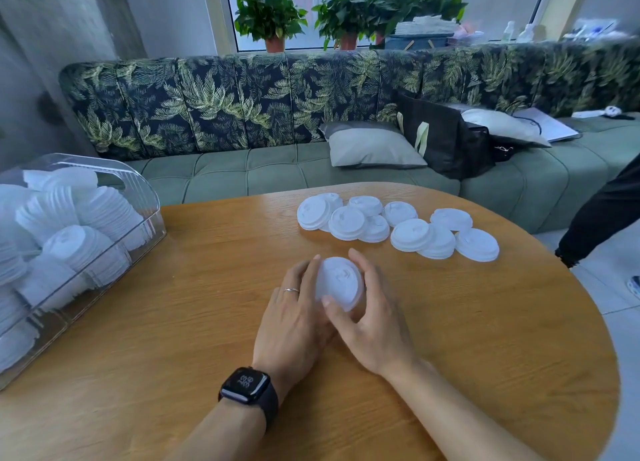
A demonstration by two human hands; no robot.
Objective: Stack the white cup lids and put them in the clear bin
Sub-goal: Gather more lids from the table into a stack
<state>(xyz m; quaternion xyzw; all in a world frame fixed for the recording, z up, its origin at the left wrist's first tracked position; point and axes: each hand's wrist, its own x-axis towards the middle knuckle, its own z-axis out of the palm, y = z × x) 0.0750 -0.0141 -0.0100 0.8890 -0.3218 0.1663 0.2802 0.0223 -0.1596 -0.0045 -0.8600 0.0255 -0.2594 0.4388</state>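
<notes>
A round wooden desk (207, 322) stands before a green sofa (242, 170) with a leaf-print back. At the middle of the desk both hands cup a small stack of white lids (339, 286). The left hand (294, 318), wearing a ring (291, 290) and a watch (247, 384), curls round its left side, and the right hand (374, 325) curls round its right. Loose lids (398, 227) lie overlapping farther back. The clear bin (138, 225) at the desk's left edge holds lid stacks.
</notes>
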